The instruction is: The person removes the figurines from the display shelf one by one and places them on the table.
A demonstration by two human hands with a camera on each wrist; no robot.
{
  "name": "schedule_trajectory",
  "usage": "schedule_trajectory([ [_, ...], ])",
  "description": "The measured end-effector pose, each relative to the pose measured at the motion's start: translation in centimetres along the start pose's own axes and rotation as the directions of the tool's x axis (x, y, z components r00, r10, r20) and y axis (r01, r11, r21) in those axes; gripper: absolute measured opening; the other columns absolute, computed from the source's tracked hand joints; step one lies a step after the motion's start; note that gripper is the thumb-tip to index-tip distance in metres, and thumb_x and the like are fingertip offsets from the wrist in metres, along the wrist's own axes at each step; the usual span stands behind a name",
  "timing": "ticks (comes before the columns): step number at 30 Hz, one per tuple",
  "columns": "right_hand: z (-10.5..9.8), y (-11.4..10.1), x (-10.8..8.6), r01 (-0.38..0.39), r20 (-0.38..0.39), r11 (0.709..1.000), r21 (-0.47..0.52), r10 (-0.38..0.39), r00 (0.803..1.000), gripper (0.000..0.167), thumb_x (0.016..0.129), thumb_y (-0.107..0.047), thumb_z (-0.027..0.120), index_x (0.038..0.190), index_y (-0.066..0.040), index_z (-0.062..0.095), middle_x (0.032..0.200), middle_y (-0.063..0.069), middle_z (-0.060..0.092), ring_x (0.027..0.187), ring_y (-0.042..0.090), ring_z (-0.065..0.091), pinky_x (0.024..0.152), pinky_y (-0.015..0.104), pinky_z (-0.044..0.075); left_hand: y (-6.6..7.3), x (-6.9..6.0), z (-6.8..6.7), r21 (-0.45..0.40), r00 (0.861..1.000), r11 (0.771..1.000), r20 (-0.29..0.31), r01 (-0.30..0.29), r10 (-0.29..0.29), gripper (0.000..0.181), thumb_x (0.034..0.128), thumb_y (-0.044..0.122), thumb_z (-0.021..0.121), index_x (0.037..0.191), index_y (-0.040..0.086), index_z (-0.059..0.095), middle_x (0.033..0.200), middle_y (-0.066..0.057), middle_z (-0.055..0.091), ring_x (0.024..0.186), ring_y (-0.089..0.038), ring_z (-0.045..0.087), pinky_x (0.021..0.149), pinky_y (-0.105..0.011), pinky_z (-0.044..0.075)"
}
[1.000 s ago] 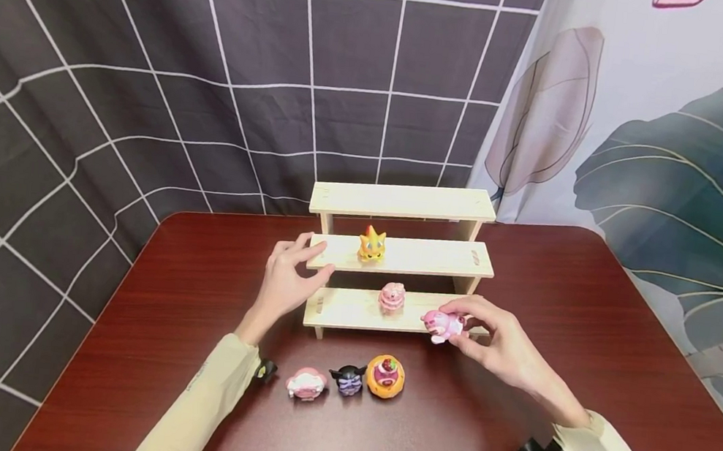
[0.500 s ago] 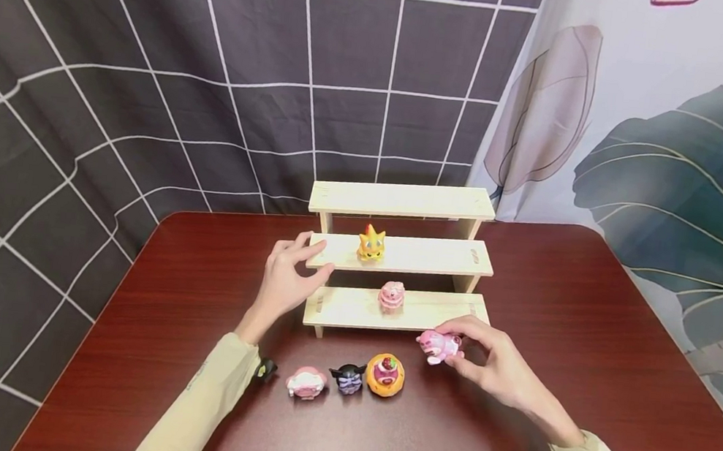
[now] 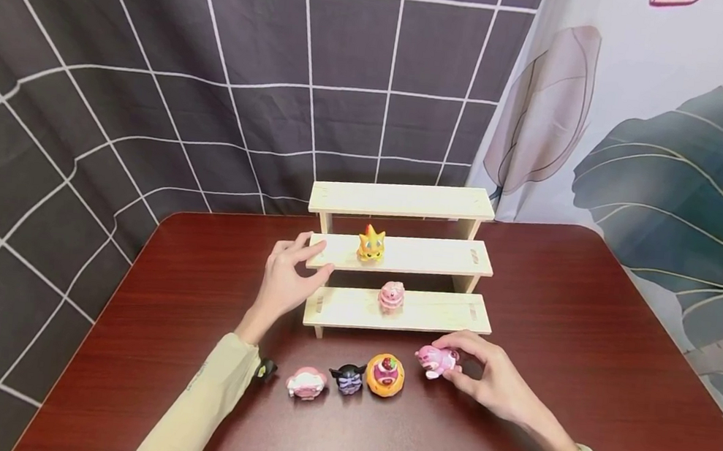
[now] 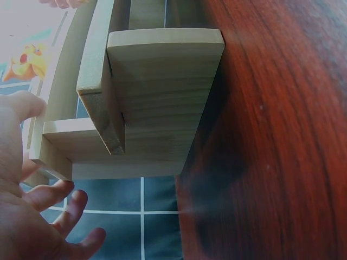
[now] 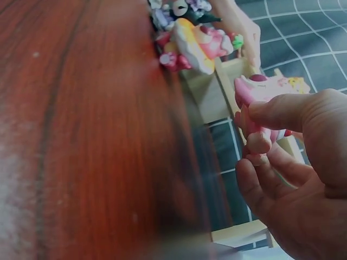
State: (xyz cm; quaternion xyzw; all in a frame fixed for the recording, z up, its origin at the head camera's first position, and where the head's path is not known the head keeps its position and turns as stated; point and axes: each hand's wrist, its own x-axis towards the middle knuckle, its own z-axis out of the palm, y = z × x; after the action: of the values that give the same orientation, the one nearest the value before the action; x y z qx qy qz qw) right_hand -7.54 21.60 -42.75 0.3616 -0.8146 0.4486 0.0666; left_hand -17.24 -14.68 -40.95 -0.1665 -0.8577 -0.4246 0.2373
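Note:
My right hand (image 3: 490,375) pinches a pink toy figurine (image 3: 433,362) between thumb and fingers, just above the table in front of the stand's right end. In the right wrist view the thumb lies across the figurine (image 5: 260,89). My left hand (image 3: 286,276) holds the left end of the middle board of a three-tier wooden display stand (image 3: 405,311), thumb at the front edge. A yellow spiky figurine (image 3: 372,245) is on the middle tier. On the lowest tier sits a small pink figurine (image 3: 391,297).
In a row before the stand are a pink-and-white figurine (image 3: 306,383), a black-and-purple figurine (image 3: 348,379) and an orange round figurine (image 3: 385,376) with a pink middle. The dark red table (image 3: 195,296) ends at a grid-patterned curtain (image 3: 255,38) behind.
My right hand has drawn the pink figurine back and down from the lowest tier's right end to in front of the stand. My left hand has not moved.

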Motion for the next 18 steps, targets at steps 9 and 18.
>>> schedule_trajectory([
  [9, 1.0, 0.6, -0.4, 0.046, -0.001, 0.999, 0.002, -0.046, 0.999, 0.048, 0.077, 0.011, 0.077, 0.117, -0.013, 0.067, 0.109, -0.005, 0.068, 0.096, 0.012, 0.06, 0.086, 0.023, 0.045, 0.0, 0.0, 0.0, -0.002, 1.0, 1.0, 0.0, 0.006, -0.006, 0.044, 0.0803, 0.024, 0.083, 0.12, 0.009, 0.074, 0.135, -0.023, 0.058, 0.108, -0.041, 0.052, 0.085, -0.051, 0.041],
  [18, 1.7, 1.2, -0.7, 0.054, -0.004, 0.998, -0.022, -0.054, 0.999, 0.048, 0.076, 0.011, 0.079, 0.117, -0.013, 0.068, 0.108, -0.004, 0.069, 0.095, 0.013, 0.063, 0.087, 0.021, 0.044, 0.1, 0.0, 0.0, 0.004, 1.0, 1.0, 0.003, 0.013, -0.013, 0.044, 0.0808, 0.025, 0.083, 0.121, 0.009, 0.074, 0.136, -0.022, 0.058, 0.107, -0.038, 0.052, 0.085, -0.051, 0.041],
])
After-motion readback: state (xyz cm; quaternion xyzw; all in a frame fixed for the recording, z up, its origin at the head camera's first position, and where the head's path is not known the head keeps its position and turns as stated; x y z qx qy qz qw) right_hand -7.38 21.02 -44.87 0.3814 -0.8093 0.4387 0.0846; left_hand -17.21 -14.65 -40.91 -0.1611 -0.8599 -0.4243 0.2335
